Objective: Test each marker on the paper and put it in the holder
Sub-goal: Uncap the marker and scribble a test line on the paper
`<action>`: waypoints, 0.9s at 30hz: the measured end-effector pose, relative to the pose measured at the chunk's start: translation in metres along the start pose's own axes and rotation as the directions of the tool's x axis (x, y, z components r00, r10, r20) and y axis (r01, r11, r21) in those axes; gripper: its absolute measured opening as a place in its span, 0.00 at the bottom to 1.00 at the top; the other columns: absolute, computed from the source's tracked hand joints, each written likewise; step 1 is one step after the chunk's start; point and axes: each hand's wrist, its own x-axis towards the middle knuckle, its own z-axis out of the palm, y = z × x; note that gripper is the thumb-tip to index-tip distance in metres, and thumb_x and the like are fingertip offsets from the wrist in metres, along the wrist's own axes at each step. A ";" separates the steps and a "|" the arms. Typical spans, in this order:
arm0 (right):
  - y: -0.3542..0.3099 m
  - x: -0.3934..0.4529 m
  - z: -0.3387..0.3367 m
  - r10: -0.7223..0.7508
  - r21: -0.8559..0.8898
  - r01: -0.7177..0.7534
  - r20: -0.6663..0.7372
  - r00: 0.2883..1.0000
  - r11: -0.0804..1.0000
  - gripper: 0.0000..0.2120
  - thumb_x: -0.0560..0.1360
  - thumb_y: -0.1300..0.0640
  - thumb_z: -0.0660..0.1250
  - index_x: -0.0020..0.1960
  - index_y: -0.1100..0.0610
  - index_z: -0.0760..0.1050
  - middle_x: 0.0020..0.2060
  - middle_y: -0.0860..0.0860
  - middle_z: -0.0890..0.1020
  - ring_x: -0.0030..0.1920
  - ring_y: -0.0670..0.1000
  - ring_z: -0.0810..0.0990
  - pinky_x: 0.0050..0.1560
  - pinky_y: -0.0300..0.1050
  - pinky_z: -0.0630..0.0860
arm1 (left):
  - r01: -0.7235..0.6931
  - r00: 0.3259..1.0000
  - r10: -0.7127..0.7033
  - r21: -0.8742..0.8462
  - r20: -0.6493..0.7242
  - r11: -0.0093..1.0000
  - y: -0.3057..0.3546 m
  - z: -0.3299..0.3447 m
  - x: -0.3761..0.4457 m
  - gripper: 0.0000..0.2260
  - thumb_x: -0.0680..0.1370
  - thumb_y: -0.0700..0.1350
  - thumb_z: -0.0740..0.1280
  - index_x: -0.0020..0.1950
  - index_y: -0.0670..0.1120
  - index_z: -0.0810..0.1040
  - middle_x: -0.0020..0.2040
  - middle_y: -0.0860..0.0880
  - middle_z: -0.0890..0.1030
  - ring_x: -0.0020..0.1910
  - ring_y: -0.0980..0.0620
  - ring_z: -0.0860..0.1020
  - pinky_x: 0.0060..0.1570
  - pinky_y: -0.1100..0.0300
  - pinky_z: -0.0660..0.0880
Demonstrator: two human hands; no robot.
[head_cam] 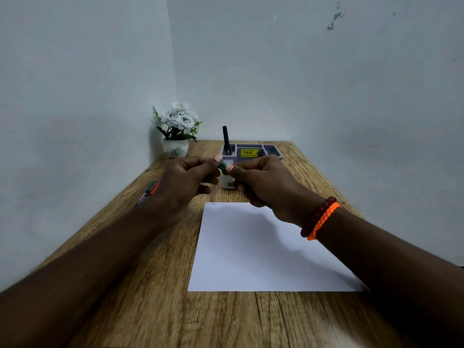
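Both hands meet above the far edge of the white paper (263, 249). My left hand (185, 182) and my right hand (261, 182) each pinch a green marker (223, 166), of which only a short green part shows between the thumbs. Behind the hands stands the grey holder (253, 153) with a black marker (226, 140) upright in its left compartment. Two more markers (148, 193), one with a green cap and one with an orange cap, lie on the table to the left of my left wrist. Faint scribbles mark the paper's top left corner.
A white pot of white flowers (177, 131) stands in the back left corner of the wooden table (155, 297). Walls close in on the left and behind. The holder carries a yellow price sticker (248, 153). My right wrist wears red and orange bracelets (319, 218).
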 end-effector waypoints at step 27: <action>-0.017 0.009 -0.023 0.048 0.470 -0.111 0.143 0.989 0.876 0.24 0.78 0.69 0.51 0.64 0.64 0.81 0.54 0.62 0.86 0.50 0.60 0.87 0.51 0.53 0.82 | -0.419 0.882 0.092 0.683 0.462 0.598 0.010 -0.028 0.009 0.05 0.76 0.44 0.75 0.46 0.55 0.84 0.36 0.55 0.79 0.31 0.61 0.74 0.36 0.62 0.70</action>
